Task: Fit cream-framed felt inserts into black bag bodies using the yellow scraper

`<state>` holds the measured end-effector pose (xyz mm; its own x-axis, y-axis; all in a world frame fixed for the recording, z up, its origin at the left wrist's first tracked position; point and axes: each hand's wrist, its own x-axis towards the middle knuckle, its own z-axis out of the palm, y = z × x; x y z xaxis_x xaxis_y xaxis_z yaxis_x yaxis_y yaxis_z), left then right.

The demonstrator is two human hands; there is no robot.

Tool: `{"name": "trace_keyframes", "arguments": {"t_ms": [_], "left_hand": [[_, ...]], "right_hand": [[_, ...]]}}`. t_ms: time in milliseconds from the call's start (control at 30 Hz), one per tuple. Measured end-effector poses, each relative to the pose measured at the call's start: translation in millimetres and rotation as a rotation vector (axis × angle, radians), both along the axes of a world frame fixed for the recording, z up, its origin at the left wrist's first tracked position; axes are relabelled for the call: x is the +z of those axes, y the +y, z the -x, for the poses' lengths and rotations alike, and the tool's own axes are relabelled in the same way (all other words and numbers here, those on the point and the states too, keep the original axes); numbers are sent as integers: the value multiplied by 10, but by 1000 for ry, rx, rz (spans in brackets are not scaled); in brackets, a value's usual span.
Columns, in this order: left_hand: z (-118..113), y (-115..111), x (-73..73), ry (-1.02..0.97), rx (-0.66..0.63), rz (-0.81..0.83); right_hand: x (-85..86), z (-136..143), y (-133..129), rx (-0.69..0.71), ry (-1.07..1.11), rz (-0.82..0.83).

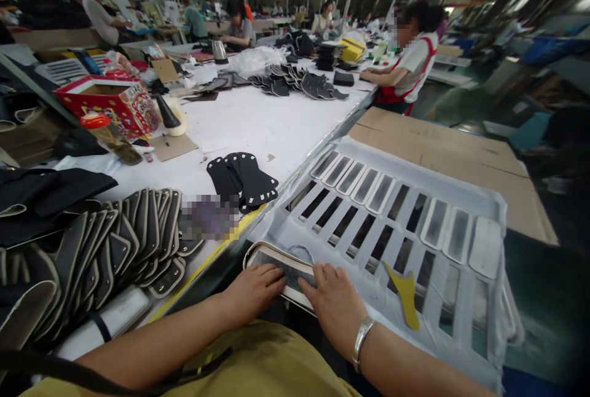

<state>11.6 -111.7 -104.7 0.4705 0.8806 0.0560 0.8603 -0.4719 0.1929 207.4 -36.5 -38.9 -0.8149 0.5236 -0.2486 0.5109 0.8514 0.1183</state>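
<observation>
A grey panel with a pale raised border (pixel 295 255) lies at the near left corner of a slotted grey tray (pixel 369 219). My left hand (pixel 255 289) rests on the panel's left part, fingers stretched out and flat. On its right part lies my right hand (pixel 334 298), fingers spread, with a silver bracelet at the wrist. Both hands press on the panel from above, and neither is wrapped round it. Several pale oblong pieces (pixel 362 185) sit in rows on the tray. A yellow forked piece (pixel 405 295) lies across the tray's slots, right of my right hand.
Many dark trimmed panels (pixel 115 249) overlap on the left of the white table (pixel 239 120), near black pieces (pixel 244 179). A red box (pixel 110 105) and an orange-lidded bottle (pixel 110 139) stand behind. Cardboard (pixel 442 151) lies beyond the tray. A person in a red apron (pixel 410 65) leans on the table.
</observation>
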Motion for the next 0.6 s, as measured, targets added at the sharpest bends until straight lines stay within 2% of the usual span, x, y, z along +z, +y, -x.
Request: {"name": "trace_keyframes", "arguments": {"t_ms": [100,233,300,367,433,500,533,600], "left_hand": [[61,21,-72,31,-46,-30],[151,85,11,71,-166,-9],[174,115,40,77,-215,8],[195,133,35,67,-235,7],[218,135,10,63,-243,-14],[244,125,-11,64,-260,-47],[257,119,-17,65,-270,-64],[283,116,-16,67,-286,-83]], "right_hand": [[67,-79,45,2,48,106],[218,-313,154,-87,231,388],[257,-446,200,-304,376,475],[232,-551,227,-608,445,551],[147,-608,231,-854,432,791],[32,-618,216,-979,456,1103],[-23,-611,206,-1026,503,1210],[-111,-586,189,-1102,594,1275]]}}
